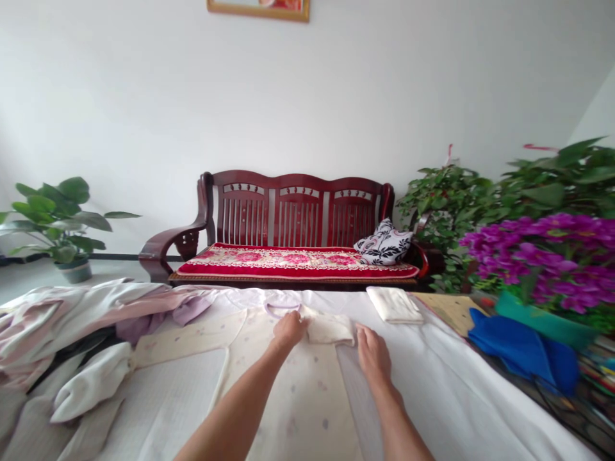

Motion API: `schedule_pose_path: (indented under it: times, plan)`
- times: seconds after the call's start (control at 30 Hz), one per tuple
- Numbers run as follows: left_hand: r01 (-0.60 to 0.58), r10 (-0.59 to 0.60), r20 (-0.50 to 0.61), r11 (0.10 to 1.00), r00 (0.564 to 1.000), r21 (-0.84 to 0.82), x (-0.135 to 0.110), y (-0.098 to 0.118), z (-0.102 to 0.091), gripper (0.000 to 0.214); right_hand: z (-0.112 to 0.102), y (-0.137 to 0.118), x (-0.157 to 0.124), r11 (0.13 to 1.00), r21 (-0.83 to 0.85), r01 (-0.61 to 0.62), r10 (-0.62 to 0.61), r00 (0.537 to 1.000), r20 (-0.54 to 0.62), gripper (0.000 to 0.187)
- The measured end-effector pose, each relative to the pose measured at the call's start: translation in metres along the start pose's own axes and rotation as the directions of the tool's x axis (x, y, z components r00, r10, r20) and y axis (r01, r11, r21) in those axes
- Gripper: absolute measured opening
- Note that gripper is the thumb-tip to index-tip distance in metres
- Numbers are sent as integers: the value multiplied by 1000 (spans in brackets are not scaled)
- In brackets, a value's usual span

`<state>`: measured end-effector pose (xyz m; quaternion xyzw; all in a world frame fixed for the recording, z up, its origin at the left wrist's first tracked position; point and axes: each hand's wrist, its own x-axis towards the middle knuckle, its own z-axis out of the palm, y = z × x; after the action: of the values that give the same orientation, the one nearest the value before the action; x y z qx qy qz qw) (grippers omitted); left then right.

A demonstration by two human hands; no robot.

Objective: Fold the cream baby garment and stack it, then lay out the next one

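Note:
A cream long-sleeved shirt [302,390] with small scattered prints and a lilac neckband lies spread flat, its neck away from me. Its left sleeve [192,337] stretches out to the side, while the right sleeve [330,328] is folded back over toward the chest. My left hand [289,329] is closed on the cloth just below the neckband, by the inner end of the folded sleeve; its fingertips are partly hidden. Beside the outer fold of that sleeve rests my right hand [373,353], fingers extended, its fingertips close to the edge.
A white sheet [446,384] covers the table. Rumpled clothes [72,346] are heaped at left. A folded white cloth [394,305] lies at the far right, near a blue cloth [521,349] and purple flowers [548,256]. Beyond stands a wooden bench [295,214].

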<state>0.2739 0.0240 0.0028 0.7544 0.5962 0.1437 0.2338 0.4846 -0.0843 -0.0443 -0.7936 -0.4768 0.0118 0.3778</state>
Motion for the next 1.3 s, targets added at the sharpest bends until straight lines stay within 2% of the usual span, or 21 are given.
schedule_pose_path:
  times: [0.17, 0.33, 0.5, 0.6, 0.77, 0.93, 1.03, 1.13, 1.3]
  plan:
    - [72, -71, -32, 997, 997, 6, 3, 14, 8, 28, -1, -3, -1, 1000, -25, -3, 3, 1000, 8, 54]
    - [53, -55, -75, 998, 996, -36, 3, 16, 10, 31, -3, -8, -2, 999, -42, 21, -20, 1000, 19, 50]
    - [27, -30, -23, 993, 999, -111, 12, 12, 16, 26, -2, -11, -3, 997, -41, 64, -63, 997, 41, 49]
    - [13, -14, -7, 989, 1000, -147, 14, 15, 23, 15, -2, -11, -4, 997, -31, 76, -75, 996, 41, 51]
    - [-16, -14, -106, 961, 994, -275, 15, 17, 23, 12, -2, -8, -4, 997, -21, 81, -80, 996, 26, 50]
    - [-25, -83, -226, 898, 971, -438, 22, -9, 6, 17, 2, -9, -4, 992, -2, 122, -122, 992, 36, 48]
    - [-17, -135, -272, 871, 953, -491, 23, -36, -3, 30, 5, -11, -4, 975, 25, 221, -222, 973, 57, 47]
    - [-31, -151, -317, 864, 936, -503, 21, -58, -6, 33, 9, -15, -7, 946, 30, 324, -325, 941, 97, 50]
    - [-118, -104, -411, 870, 906, -479, 18, -70, -8, 34, 12, -25, -14, 911, -15, 413, -401, 893, 202, 53]
